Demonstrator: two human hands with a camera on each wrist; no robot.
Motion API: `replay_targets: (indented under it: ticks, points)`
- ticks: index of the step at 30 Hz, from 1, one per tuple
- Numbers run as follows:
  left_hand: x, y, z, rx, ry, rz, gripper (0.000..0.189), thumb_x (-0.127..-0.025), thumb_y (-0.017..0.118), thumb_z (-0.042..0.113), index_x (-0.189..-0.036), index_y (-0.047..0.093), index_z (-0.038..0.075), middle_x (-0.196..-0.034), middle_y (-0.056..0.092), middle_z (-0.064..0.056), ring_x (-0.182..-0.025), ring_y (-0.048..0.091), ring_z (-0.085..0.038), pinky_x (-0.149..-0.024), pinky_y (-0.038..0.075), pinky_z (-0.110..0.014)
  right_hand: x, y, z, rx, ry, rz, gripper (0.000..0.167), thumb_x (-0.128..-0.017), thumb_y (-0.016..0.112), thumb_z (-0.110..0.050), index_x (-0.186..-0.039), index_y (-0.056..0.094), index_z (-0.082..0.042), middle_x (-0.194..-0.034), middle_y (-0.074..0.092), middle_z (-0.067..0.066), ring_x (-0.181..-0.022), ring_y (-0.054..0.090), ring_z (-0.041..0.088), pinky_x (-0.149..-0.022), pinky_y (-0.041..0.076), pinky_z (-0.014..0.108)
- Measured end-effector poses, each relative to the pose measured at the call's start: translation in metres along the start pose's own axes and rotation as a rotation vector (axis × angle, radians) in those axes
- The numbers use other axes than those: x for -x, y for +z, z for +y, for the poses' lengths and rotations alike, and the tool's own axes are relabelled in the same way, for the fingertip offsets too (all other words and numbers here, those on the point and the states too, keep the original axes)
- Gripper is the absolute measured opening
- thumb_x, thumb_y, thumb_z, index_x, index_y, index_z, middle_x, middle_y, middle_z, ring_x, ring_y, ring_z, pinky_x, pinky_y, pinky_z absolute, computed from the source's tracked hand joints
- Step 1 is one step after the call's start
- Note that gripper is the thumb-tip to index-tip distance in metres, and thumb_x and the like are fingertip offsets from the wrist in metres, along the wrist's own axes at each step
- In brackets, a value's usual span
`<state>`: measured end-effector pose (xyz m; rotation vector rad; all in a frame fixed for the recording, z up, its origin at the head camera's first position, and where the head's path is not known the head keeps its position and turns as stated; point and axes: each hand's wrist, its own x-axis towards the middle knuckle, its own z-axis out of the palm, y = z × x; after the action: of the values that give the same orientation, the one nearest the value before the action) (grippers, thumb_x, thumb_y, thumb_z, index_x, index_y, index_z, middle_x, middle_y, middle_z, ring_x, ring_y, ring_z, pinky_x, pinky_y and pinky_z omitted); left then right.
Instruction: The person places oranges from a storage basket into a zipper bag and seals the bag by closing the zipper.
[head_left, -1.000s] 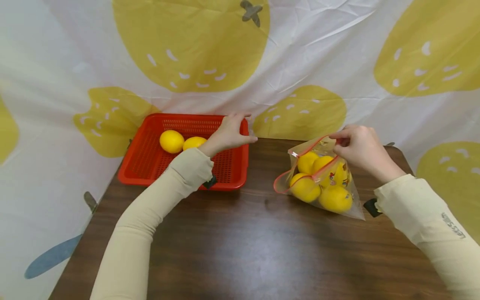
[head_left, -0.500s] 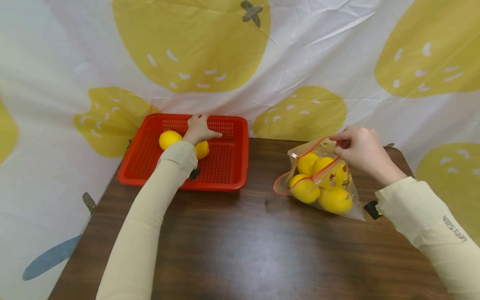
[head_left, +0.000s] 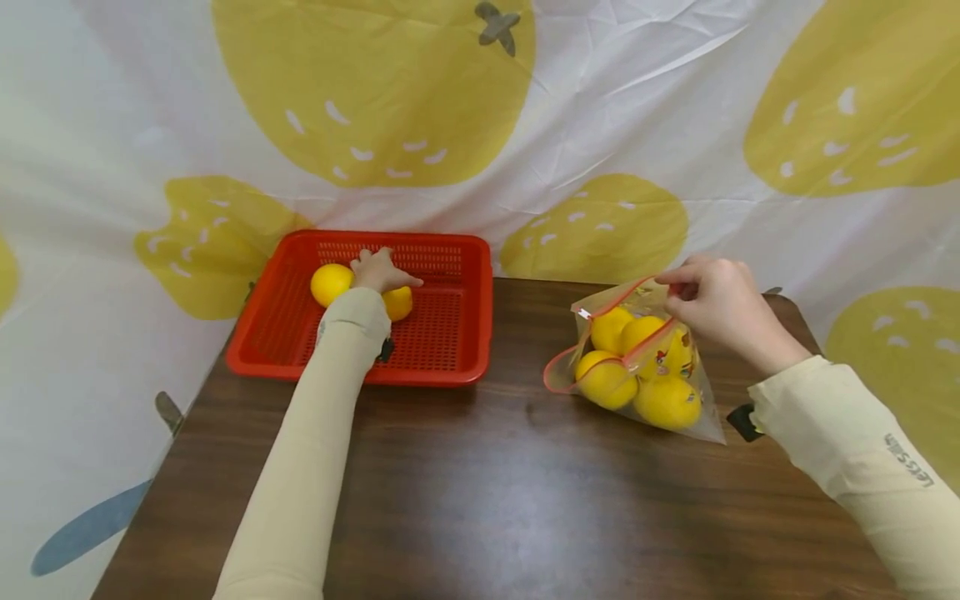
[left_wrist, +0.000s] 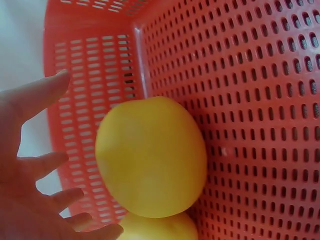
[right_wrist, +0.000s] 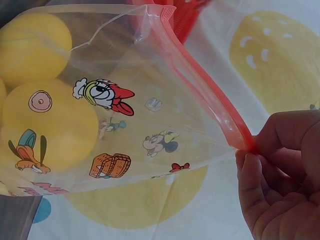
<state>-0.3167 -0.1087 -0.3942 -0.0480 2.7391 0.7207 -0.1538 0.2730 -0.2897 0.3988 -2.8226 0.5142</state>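
Observation:
My left hand [head_left: 375, 271] is over the red plastic basket [head_left: 480, 317], its fingers spread. Two lemons lie in there: one lemon [head_left: 330, 286] to the left and another lemon [head_left: 400, 303] partly hidden under the hand. In the left wrist view the spread fingers are beside the nearer lemon [left_wrist: 152, 157], with a gap showing between. My right hand [head_left: 723, 304] pinches the red zip edge of a clear zip bag [right_wrist: 200, 120] between thumb and fingers, and the bag's mouth gapes. Several lemons [head_left: 669, 402] fill the bag, which has cartoon prints on it.
Both containers stand on a dark wooden table [head_left: 510, 500], the basket at the back left and the bag to its right. A white curtain [head_left: 585, 108] printed with yellow fruit hangs right behind them.
My left hand has moved left from the basket's right rim to above the lemons and then lower over them. The right hand keeps its pinch on the bag in the same place.

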Motion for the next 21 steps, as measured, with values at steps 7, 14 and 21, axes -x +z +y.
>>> replay_targets:
  ticks: [7, 14, 21]
  points:
    - [-0.002, 0.005, -0.010, -0.018, -0.048, -0.064, 0.083, -0.081, 0.063, 0.042, -0.144, 0.021, 0.006, -0.144, 0.012, -0.027, -0.130, 0.008, -0.047, -0.106, 0.010, -0.054, 0.001, 0.001, -0.001, -0.009, -0.002, -0.004, 0.024, -0.073, 0.059, 0.001, -0.095, 0.070, 0.002, -0.074, 0.063, 0.007, -0.062, 0.055, 0.016, -0.053, 0.042, 0.023]
    - [0.001, 0.006, -0.014, -0.040, -0.071, -0.123, 0.078, -0.083, 0.061, 0.041, -0.144, 0.024, 0.008, -0.145, 0.010, -0.027, -0.129, 0.006, -0.047, -0.105, 0.011, -0.054, 0.001, 0.001, -0.003, -0.006, -0.011, 0.002, 0.024, -0.073, 0.058, 0.001, -0.094, 0.070, 0.002, -0.074, 0.063, 0.007, -0.062, 0.054, 0.017, -0.053, 0.042, 0.024]
    - [-0.003, 0.011, -0.013, -0.042, -0.112, -0.170, 0.072, -0.084, 0.059, 0.040, -0.142, 0.027, 0.010, -0.141, 0.017, -0.026, -0.127, 0.018, -0.040, -0.102, 0.014, -0.052, 0.001, 0.001, -0.004, -0.007, -0.018, 0.007, 0.023, -0.073, 0.059, 0.001, -0.094, 0.070, 0.002, -0.074, 0.063, 0.007, -0.062, 0.055, 0.016, -0.053, 0.042, 0.023]
